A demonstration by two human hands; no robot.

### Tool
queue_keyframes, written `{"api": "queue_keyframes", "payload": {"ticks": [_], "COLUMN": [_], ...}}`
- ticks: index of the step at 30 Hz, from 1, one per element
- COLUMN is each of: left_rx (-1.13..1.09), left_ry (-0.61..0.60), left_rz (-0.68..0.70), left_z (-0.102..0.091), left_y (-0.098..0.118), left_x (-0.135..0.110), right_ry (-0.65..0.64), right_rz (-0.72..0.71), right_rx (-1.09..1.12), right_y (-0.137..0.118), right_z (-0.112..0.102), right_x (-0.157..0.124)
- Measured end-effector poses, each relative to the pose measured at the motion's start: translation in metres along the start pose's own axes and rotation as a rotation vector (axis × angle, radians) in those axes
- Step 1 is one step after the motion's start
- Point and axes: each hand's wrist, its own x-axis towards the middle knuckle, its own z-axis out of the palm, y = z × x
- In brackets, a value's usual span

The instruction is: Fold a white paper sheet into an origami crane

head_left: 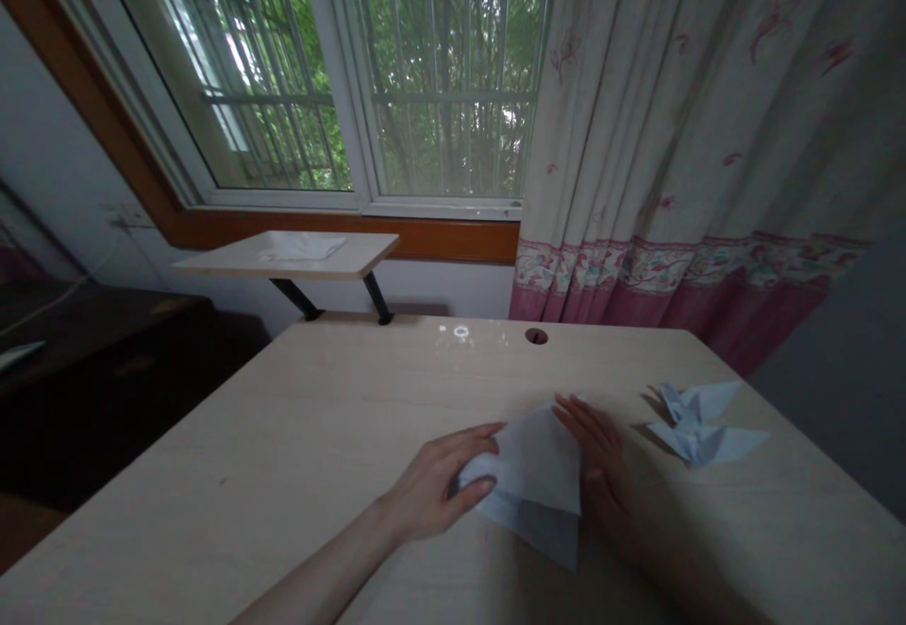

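Note:
A white sheet of paper (536, 474), folded into a triangle, lies on the light wooden table (283, 455). My left hand (439, 483) pinches its left edge between thumb and fingers. My right hand (601, 460) lies flat along the paper's right edge, fingers stretched forward and pressing down. Two folded paper cranes (697, 422) sit on the table just right of my right hand.
A small raised shelf (297, 255) on black legs stands at the table's far edge under the window, with a pale folded paper on it. A cable hole (536, 335) is in the tabletop. A patterned curtain (708, 134) hangs at the right. Dark furniture (99, 361) is on the left.

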Motion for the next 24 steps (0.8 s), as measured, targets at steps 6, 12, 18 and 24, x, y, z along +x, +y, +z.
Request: {"api": "queue_keyframes", "payload": {"ticks": [6,12,18,24], "left_rx": [0.050,0.050,0.069,0.193], "left_ry": [0.000,-0.086,-0.107,-0.072], "left_rz": [0.010,0.071,0.091,0.081], "left_z": [0.000,-0.002,-0.001,0.004], "left_y": [0.001,0.009,0.010,0.008], "left_x": [0.001,0.007,0.008,0.007], "right_ry": [-0.043,-0.056,-0.177,-0.161], "right_rz": [0.054,0.076,0.054,0.056], "right_rx": [0.015,-0.018,-0.182,-0.275], "right_y": [0.000,0.002,-0.001,-0.001], "right_z": [-0.001,0.000,0.007,0.020], "right_x": [-0.003,-0.004,0.001,-0.001]}}
